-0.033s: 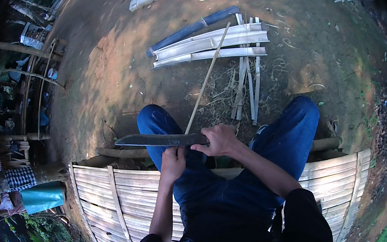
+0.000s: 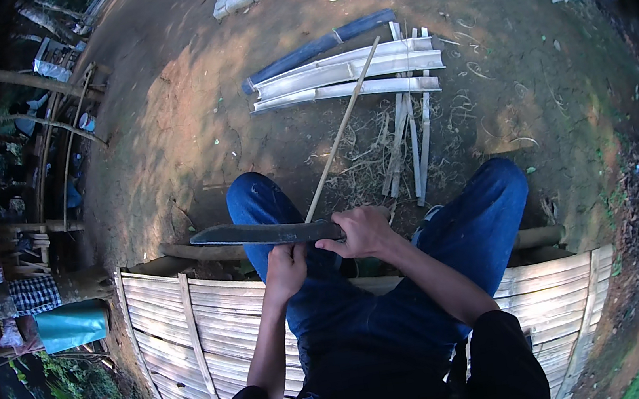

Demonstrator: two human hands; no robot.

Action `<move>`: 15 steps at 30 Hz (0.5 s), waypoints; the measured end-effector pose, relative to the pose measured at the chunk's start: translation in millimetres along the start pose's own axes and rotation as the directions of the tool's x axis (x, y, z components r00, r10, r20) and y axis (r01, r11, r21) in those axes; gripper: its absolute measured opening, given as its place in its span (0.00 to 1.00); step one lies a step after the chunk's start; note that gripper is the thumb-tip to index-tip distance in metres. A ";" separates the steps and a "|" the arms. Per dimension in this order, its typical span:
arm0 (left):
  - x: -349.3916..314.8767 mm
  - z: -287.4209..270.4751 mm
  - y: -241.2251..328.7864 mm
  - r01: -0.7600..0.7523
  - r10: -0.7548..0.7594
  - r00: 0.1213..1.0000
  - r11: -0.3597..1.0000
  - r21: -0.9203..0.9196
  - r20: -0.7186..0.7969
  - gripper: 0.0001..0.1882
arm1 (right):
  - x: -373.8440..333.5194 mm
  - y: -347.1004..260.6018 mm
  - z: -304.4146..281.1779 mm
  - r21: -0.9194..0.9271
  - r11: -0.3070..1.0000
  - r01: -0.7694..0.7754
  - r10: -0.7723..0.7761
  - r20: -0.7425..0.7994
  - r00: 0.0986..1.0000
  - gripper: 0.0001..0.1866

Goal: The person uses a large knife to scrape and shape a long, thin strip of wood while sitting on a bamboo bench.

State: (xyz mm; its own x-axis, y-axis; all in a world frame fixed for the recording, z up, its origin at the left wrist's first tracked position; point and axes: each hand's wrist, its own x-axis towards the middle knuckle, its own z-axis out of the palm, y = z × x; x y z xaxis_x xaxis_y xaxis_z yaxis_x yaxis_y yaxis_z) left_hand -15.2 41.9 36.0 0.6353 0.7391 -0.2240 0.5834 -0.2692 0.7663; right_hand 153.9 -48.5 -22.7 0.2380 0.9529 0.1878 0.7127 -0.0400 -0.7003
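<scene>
Your right hand (image 2: 363, 230) has its fingers wrapped snugly around the handle of a machete (image 2: 252, 233), with the thumb pointing left toward the base of the blade. The dark blade lies crosswise over a thin bamboo strip (image 2: 340, 137), its tip pointing to your left. Your left hand (image 2: 286, 271) sits just below the blade, fingers curled together and clamped on the strip's near end; the blade hides part of that grip. Both hands are between your knees, over the front edge of the slatted bamboo bench (image 2: 222, 315).

From your left hand, the strip slants forward and to the right, its far end crossing above the pale split bamboo lengths (image 2: 320, 77) on the ground (image 2: 192, 135). A dark bamboo pole (image 2: 294, 60) lies along their far side. Narrow bamboo slats (image 2: 425, 138) stretch from under them toward you, beside scattered shavings (image 2: 355, 167).
</scene>
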 end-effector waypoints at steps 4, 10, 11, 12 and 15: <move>1.5 2.3 -15.8 -0.077 0.077 0.997 0.997 -0.016 -0.015 0.10 | -2.4 1.8 3.9 0.026 0.998 0.052 -0.051 -0.024 0.998 0.32; 2.6 7.8 0.0 -0.207 0.207 0.976 0.978 -0.002 -0.066 0.11 | -4.0 2.8 1.2 0.033 0.998 0.062 -0.057 -0.147 0.987 0.32; 1.4 6.3 9.5 -0.145 0.146 0.988 0.989 0.015 -0.048 0.11 | -1.4 10.6 -1.1 0.005 0.998 0.055 -0.054 -0.186 0.981 0.32; -0.5 6.1 14.0 -0.081 0.082 0.996 0.996 0.032 -0.035 0.12 | 2.9 13.8 -12.9 -0.049 0.998 -0.029 0.020 -0.166 0.986 0.31; -5.0 -1.8 9.4 -0.013 0.014 1.000 1.000 0.028 -0.020 0.12 | 12.1 37.5 -14.6 0.111 0.967 -0.229 0.246 -0.179 0.952 0.33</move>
State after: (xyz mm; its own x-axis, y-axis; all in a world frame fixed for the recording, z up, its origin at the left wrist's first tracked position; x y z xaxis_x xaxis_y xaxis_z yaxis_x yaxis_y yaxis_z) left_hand -13.8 36.8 45.4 0.6328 0.7477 -0.2014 0.5889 -0.2957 0.7522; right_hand 193.1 -42.8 -36.6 0.5205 0.8439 0.1298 0.5615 -0.2238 -0.7966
